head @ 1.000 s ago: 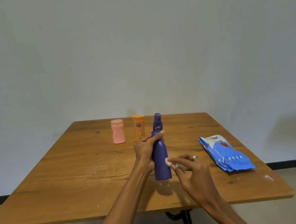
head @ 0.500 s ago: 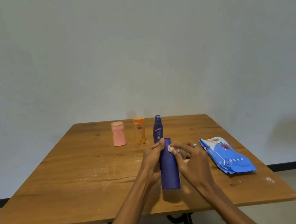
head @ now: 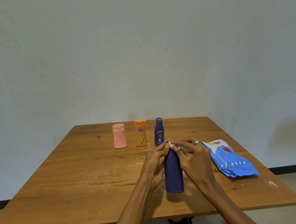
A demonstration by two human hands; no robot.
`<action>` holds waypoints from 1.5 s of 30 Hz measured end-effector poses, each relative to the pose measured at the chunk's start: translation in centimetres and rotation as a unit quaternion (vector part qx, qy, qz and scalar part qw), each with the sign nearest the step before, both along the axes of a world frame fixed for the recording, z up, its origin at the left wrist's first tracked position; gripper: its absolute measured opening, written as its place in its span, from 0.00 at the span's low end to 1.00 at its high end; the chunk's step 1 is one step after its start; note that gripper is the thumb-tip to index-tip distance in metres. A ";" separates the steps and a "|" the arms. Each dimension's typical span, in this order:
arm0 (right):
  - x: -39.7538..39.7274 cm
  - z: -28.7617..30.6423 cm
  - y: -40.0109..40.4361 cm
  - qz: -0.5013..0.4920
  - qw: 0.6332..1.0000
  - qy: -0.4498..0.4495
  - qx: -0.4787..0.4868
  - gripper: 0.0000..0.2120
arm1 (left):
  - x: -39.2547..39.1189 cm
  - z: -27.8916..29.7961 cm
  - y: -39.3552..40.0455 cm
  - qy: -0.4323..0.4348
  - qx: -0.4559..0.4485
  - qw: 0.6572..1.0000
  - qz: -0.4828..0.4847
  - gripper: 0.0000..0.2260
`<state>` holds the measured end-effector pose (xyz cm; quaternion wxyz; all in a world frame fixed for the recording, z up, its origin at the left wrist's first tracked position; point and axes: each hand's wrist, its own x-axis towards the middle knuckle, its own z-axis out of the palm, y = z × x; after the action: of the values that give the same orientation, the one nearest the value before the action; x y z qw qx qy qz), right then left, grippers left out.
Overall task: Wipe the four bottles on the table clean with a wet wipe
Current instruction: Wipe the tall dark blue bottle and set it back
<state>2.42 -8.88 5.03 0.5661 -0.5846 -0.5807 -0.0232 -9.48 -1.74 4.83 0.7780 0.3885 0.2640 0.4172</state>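
Since a second ago the wipe (head: 174, 145) has climbed from mid-body to the cap of the big bottle (head: 173, 174), standing near the table (head: 79, 190) front. Left hand (head: 153, 167) grips its neck; right hand (head: 193, 159) pinches the wipe. Step: wiping the top. Next, probably set it down and take the small blue bottle (head: 159, 132).

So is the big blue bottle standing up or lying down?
Standing up. The big blue bottle has its base on the table, top upward between the left hand and right hand.

Dim, even light; soft shadows on wall (head: 156, 57); slight wide-angle distortion.
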 end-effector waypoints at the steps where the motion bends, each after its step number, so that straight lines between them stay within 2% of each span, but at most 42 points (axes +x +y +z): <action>1: 0.1 0.0 0.1 -0.008 1.000 0.030 0.003 0.11 | 0.1 0.0 -0.1 -0.001 -0.006 1.000 -0.001 0.12; 3: 0.2 -0.1 0.3 -0.033 0.997 0.075 0.005 0.09 | 0.3 0.1 -0.4 -0.001 -0.016 1.000 0.001 0.12; 5: -0.2 -0.3 0.2 -0.050 0.995 0.081 0.008 0.07 | 0.4 0.1 -0.4 -0.009 -0.019 1.000 -0.004 0.12; 13: -1.5 -0.6 -0.3 0.007 1.000 -0.015 -0.006 0.14 | 0.2 0.0 -0.5 -0.032 -0.012 0.999 -0.034 0.13; 17: -0.9 -0.4 0.3 -0.036 0.998 0.042 0.034 0.12 | 0.4 -0.7 -0.2 -0.042 -0.019 0.999 -0.018 0.12; 21: -1.1 -0.5 0.6 -0.054 0.995 0.080 0.029 0.10 | 0.9 -1.1 0.0 -0.034 -0.004 0.999 -0.009 0.12; 23: -1.5 -0.3 0.5 -0.058 0.996 0.063 0.021 0.11 | 1.0 -1.1 0.1 -0.033 0.001 0.999 -0.002 0.12; 27: -1.8 -1.1 0.0 -0.006 0.999 -0.038 -0.025 0.18 | 1.1 -1.1 0.2 -0.024 0.016 1.000 -0.003 0.12; 29: -1.4 -1.4 -0.3 0.013 0.998 -0.049 -0.037 0.20 | 0.9 -1.2 0.3 -0.026 0.005 1.000 -0.003 0.12; 34: -1.5 -2.8 -2.6 0.073 0.990 -0.094 -0.074 0.19 | 0.6 -1.9 1.3 -0.040 -0.056 0.998 0.009 0.23; 36: -1.5 -3.5 -3.1 0.071 0.988 -0.110 -0.081 0.18 | 0.7 -2.2 1.5 -0.035 -0.055 0.998 0.014 0.24; 40: -1.0 -2.9 -2.0 0.046 0.994 -0.075 -0.067 0.18 | 1.0 -2.7 1.3 -0.057 -0.051 0.997 0.012 0.24; 45: -0.1 -1.0 0.8 -0.003 0.998 -0.031 -0.051 0.12 | 1.3 -2.7 0.9 -0.030 -0.024 0.999 0.029 0.20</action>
<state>2.36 -8.03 4.03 0.5172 -0.6133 -0.5968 -0.0129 -8.19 -0.89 2.11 0.7821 0.3492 0.2621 0.4446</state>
